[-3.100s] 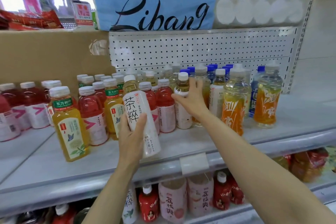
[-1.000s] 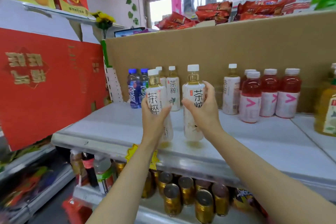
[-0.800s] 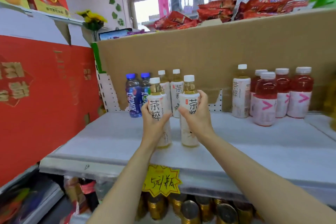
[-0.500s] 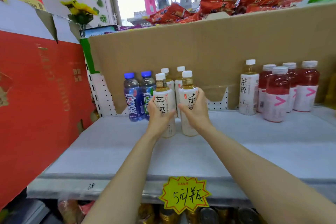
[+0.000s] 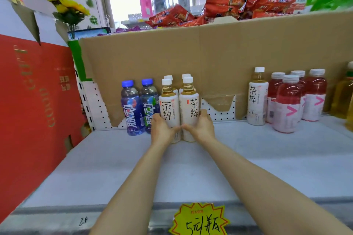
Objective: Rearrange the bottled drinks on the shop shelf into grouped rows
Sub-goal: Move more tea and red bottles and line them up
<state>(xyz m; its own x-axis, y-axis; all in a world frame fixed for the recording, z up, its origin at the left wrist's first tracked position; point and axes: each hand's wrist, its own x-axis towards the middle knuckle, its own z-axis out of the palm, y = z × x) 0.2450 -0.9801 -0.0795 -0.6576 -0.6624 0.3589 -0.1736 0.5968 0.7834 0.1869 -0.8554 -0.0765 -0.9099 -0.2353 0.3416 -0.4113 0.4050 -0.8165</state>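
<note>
Two white-labelled tea bottles stand side by side on the grey shelf [image 5: 248,168]. My left hand [image 5: 161,129] grips the lower part of the left tea bottle [image 5: 168,105]. My right hand [image 5: 202,126] grips the right tea bottle [image 5: 190,103]. Both bottles are upright, with their bases on the shelf. Right behind them stand two more tea bottles [image 5: 185,76], mostly hidden. Two blue bottles [image 5: 133,110] stand just to the left.
A lone white tea bottle [image 5: 257,99] and several red drink bottles [image 5: 290,105] stand at the right, with yellow ones [image 5: 343,95] at the far right edge. Cardboard [image 5: 210,59] backs the shelf. A red box [image 5: 28,110] walls the left. A yellow price tag [image 5: 199,221] hangs on the front edge.
My hands carried the two tea bottles from the mixed group to the left end of the shelf, pushed them back and set them down in front of the two tea bottles there.
</note>
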